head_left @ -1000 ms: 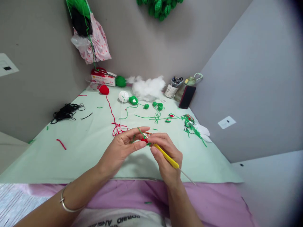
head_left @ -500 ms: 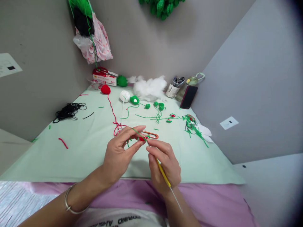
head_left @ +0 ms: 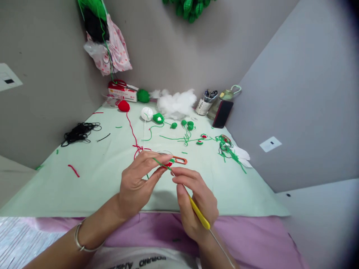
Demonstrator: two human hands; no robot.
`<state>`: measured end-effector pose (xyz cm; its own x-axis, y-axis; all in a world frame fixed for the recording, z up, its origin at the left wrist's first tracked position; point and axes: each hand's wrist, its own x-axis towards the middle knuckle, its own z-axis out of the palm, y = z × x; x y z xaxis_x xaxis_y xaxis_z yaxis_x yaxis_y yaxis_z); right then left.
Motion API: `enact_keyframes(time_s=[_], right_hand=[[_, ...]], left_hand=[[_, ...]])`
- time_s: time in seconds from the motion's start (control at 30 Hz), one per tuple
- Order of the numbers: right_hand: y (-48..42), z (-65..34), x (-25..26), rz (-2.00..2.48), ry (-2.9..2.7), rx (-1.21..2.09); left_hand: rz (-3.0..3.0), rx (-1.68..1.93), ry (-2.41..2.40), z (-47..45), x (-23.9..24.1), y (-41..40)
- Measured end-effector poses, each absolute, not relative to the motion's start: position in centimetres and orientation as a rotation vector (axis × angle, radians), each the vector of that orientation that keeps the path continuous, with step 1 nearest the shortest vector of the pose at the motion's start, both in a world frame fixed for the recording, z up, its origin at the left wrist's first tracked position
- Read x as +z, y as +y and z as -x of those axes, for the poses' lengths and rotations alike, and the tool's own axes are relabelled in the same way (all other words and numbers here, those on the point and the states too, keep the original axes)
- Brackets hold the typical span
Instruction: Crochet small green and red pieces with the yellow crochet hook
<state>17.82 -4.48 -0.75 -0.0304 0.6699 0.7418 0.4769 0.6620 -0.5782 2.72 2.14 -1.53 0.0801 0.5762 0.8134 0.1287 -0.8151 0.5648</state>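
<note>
Hands crocheting: left hand (head_left: pixel 137 183) pinches a small red piece (head_left: pixel 168 163) at its fingertips; right hand (head_left: pixel 196 198) grips a yellow hook (head_left: pixel 198 213), its shaft angled up-left into the piece

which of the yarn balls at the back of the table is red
The red yarn ball, farthest left of the row, with a red strand trailing toward the hands; the others are white and green.

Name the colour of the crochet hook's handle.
Yellow: the crochet hook in the right hand, head view.
</note>
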Motion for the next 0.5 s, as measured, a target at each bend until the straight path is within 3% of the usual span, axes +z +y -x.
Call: enact_keyframes(time_s=[0.33,0.5], right_hand=[[-4.5,-17.8,-0.3,1.036,-1.43,0.577],[-4.5,-17.6,0.2,1.113,-1.492,0.482]], left_hand=[[-2.325,1.869,0.595,-2.4,-1.3,2.7],[-2.441,1.826,0.56,-1.9,-1.8,3.3]])
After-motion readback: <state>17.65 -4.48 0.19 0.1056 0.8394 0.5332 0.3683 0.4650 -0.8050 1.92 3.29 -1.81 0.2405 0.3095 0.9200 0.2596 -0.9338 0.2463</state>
